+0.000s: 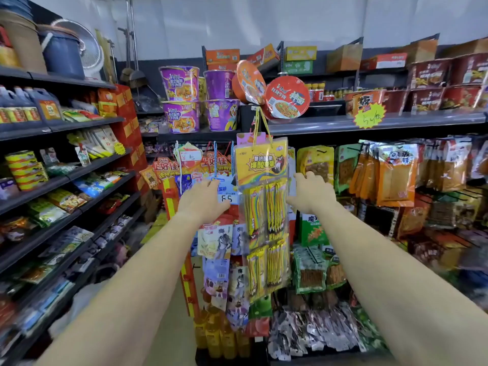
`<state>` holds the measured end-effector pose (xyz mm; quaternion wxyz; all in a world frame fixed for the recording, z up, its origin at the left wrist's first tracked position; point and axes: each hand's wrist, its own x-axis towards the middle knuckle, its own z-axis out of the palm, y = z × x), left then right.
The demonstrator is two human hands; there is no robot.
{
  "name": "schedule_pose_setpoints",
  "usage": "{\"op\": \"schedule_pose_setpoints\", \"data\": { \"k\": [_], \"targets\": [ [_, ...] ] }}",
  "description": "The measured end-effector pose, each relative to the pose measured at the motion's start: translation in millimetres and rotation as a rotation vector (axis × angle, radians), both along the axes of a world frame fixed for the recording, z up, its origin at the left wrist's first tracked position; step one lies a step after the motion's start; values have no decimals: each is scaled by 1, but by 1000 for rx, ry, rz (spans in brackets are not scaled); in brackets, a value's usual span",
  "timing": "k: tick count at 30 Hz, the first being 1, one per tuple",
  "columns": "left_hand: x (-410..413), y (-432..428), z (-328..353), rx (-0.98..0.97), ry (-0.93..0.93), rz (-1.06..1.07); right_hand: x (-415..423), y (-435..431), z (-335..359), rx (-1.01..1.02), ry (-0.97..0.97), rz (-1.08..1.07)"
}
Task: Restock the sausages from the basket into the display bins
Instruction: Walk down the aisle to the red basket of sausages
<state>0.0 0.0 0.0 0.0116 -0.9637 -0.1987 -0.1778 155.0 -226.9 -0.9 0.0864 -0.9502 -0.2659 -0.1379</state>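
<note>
No basket is in view, and I cannot pick out any sausages for certain. Both my arms stretch forward to a clear hanging pouch display [264, 220] filled with yellow stick snacks, hung by yellow cords from the shelf above. My left hand [203, 198] is just left of it, fingers apart, fingertips against a blue hanging card and a price tag. My right hand [309, 192] is at the pouch's right edge, fingers spread, holding nothing that I can see. Low down, a bin [317, 334] holds several silvery and pink packets.
Shelves of packets and cans [52, 180] line the left side. Noodle cups [182, 101] stand on the upper shelf. Bagged snacks [396, 175] hang on pegs to the right. A red and yellow rack [190, 273] with hanging cards stands below my left hand, yellow bottles [216, 336] at its foot.
</note>
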Motion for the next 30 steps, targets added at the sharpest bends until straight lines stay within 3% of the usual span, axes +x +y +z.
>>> {"op": "schedule_pose_setpoints", "data": {
  "k": [14,21,30],
  "targets": [
    [42,-76,-183,-128,403,-289,-31,-100,-181,-145,369,-268],
    [65,-165,-249,-119,594,-520,-77,-191,-249,-99,524,-512],
    [92,-323,-282,-57,701,-824,-137,-341,-299,45,655,-898]
  ]
}}
